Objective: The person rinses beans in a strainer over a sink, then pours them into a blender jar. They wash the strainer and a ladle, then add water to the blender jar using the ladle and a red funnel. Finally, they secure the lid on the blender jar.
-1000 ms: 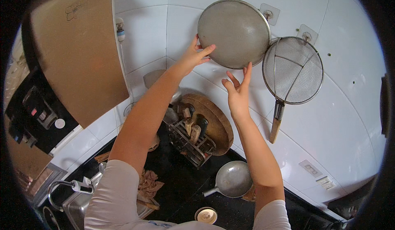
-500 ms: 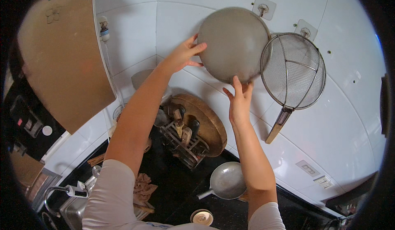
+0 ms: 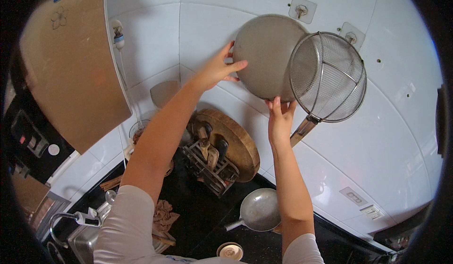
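Observation:
Against the white tiled wall, both hands hold a large round grey metal disc (image 3: 264, 56), like a shallow pan or lid; its far side is hidden. My left hand (image 3: 218, 70) grips its left rim, thumb on the face and fingers reaching behind. At the bottom rim, my right hand (image 3: 282, 122) pinches the edge between thumb and fingers. A wire mesh strainer (image 3: 330, 75) overlaps the disc's right side. The strainer's handle (image 3: 304, 129) slants down just beside my right fingers; whether they touch it I cannot tell.
Two wall hooks (image 3: 301, 10) are above. Below stand a round wooden chopping board (image 3: 238, 141), a knife rack (image 3: 212, 167) and a small metal pan (image 3: 260, 209) on the black counter (image 3: 203, 217). A cabinet (image 3: 75, 65) is on the left, over the sink tap (image 3: 66, 217).
The disc has shifted slightly down and right in my hands. My right fingers have closed on its bottom rim. The strainer has swung left, further over the disc.

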The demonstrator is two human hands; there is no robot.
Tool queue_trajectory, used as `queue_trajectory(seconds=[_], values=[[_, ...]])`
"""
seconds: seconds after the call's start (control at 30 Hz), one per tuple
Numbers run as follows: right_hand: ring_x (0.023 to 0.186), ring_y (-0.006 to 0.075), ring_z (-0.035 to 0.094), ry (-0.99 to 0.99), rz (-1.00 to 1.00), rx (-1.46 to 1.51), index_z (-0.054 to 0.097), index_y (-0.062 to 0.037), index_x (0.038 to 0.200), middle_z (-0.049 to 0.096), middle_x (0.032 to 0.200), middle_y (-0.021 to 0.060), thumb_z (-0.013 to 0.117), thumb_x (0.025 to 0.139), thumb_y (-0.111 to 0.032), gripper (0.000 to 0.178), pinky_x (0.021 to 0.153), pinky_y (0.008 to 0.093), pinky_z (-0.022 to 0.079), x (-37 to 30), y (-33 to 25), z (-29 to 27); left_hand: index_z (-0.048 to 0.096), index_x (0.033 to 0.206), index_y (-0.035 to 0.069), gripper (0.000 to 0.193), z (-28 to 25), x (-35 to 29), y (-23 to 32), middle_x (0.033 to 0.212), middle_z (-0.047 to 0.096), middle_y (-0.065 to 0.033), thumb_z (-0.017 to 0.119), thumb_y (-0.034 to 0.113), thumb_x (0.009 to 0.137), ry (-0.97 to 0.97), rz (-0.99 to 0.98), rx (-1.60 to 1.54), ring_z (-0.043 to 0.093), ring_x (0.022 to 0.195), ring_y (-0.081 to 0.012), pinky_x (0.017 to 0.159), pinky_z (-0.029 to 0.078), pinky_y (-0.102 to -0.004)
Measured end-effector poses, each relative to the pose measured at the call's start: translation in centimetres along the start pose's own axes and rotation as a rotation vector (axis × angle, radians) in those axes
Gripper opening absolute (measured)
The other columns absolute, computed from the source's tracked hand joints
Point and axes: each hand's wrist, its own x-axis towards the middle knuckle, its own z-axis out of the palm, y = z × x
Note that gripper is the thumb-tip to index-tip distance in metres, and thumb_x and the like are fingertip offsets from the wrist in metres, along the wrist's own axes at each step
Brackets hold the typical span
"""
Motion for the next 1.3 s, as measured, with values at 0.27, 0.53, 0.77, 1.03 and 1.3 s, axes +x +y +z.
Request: queue_trajectory(seconds=[0.27,0.53,0.77,1.03,1.3], values=[[0.122,0.0227,0.041,-0.091,-0.044,0.025,0.019,-0.0042,0.141,0.039,0.135,0.0128,0.055,0.095,-0.017,0.06,0.105,0.0412,0.036,-0.4,1.1,0.0,0.01,0.15,0.011,0.103,0.0,-1.8,-0.6,0.142,0.029,-0.0201,0.079,0.034,0.076,0.129,0.024,0.025,0.042,0.125,-0.0361,0.085,0.053,-0.0463],[0.125,0.0208,0.041,-0.146,-0.104,0.141,0.021,-0.0104,0.142,0.038,0.137,0.0089,0.054,0.096,-0.019,0.057,0.107,0.0424,0.034,2.7,-0.6,2.5,0.007,0.151,0.013,0.104,-0.4,0.3,4.8,0.147,0.021,-0.0224,0.077,0.037,0.077,0.093,0.096,0.119,0.04,0.128,-0.0372,0.089,0.051,-0.0474],[0.115,0.019,0.046,-0.018,-0.098,0.171,0.029,-0.0062,0.137,0.045,0.124,0.007,0.058,0.095,-0.022,0.054,0.106,0.0408,0.035,1.4,0.9,0.9,0.005,0.151,0.014,0.105,0.5,0.6,2.6,0.147,0.022,-0.023,0.075,0.041,0.077,0.007,0.043,0.18,0.037,0.13,-0.0368,0.092,0.048,-0.0498],[0.103,0.024,0.056,0.198,0.221,0.086,0.038,-0.0003,0.129,0.05,0.111,0.0094,0.06,0.093,-0.029,0.051,0.095,0.0388,0.046,-2.7,0.2,0.4,0.014,0.149,0.006,0.107,1.6,1.0,1.4,0.14,0.036,-0.0239,0.08,0.04,0.072,0.047,0.02,0.221,0.047,0.122,-0.0344,0.087,0.05,-0.0416],[0.097,0.0165,0.056,-0.241,-0.22,-0.294,0.053,0.0002,0.114,0.058,0.105,0.0053,0.054,0.096,-0.02,0.027,0.086,0.0286,0.044,-7.2,-6.3,13.1,0.053,0.122,0.007,0.054,0.2,-8.1,-0.2,0.113,0.054,-0.0172,0.076,0.02,0.075,0.344,0.189,0.486,0.061,0.096,-0.0281,0.084,0.05,-0.0357]])
